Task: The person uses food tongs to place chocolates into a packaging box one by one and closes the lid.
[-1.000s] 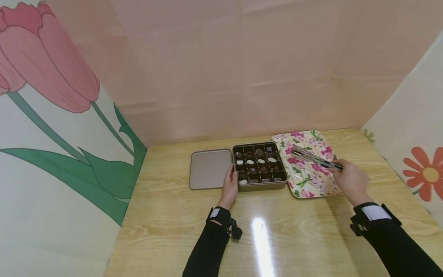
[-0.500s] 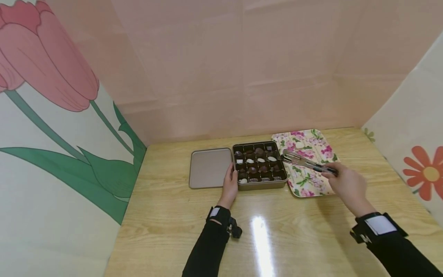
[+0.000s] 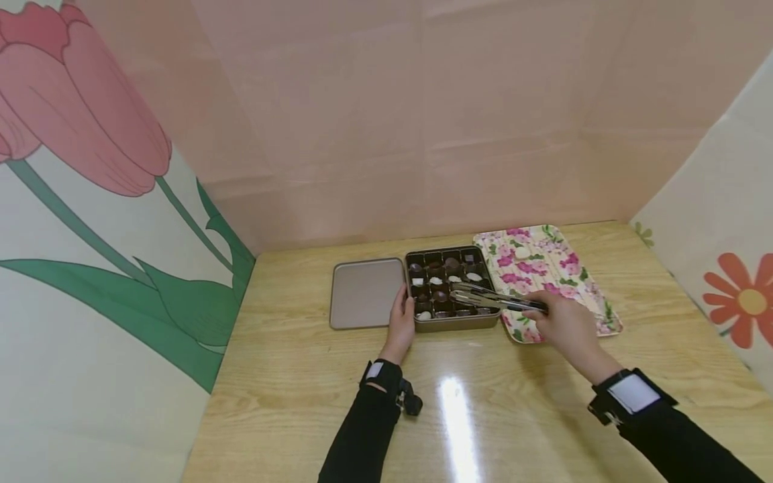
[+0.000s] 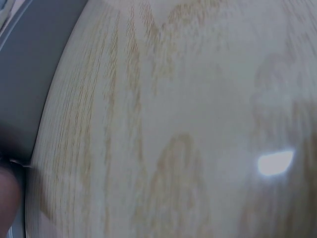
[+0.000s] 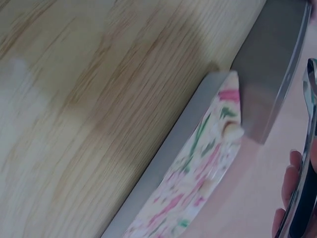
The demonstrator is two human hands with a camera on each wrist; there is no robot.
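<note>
My left hand [image 3: 400,325] rests along the left side of a metal tin [image 3: 453,325] in the head view. Its fingers lie fairly straight there. Dark and white chocolates [image 3: 451,262] fill most compartments of the tin's black insert. Metal tongs with dark handles [image 3: 496,301] are gripped in my right hand [image 3: 570,329], and their heads hover over or dip into the tin's right half. Whether they touch a chocolate is too small to tell. In the right wrist view, curled fingers [image 5: 291,183] wrap the tongs' handle.
A flat metal lid [image 3: 366,295] lies left of the tin. To the right stands a flower-patterned tray [image 3: 558,258] with a small pale piece [image 5: 233,131] on it. Everything sits on a wood-grain table [image 3: 290,402] backed by a pink sheet.
My right hand has carried the tongs left, from above the tray to the right half of the tin. My left hand has kept its place beside the tin.
</note>
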